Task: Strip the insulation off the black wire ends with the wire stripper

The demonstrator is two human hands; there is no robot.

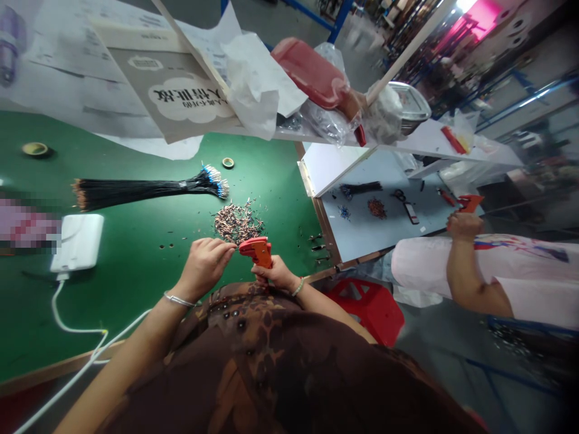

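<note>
Right hand grips the orange tool, likely for squeezing; at its 9 o'clock I see the left hand pinched, contents unclear.

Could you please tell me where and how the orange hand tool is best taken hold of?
Probably by the handle of the orange hand tool, from the right, as the right hand does: the handle points toward the person's body, and the head faces left.

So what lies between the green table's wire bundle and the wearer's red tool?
In the head view, a loose pile of small copper-coloured scraps lies there.
</note>
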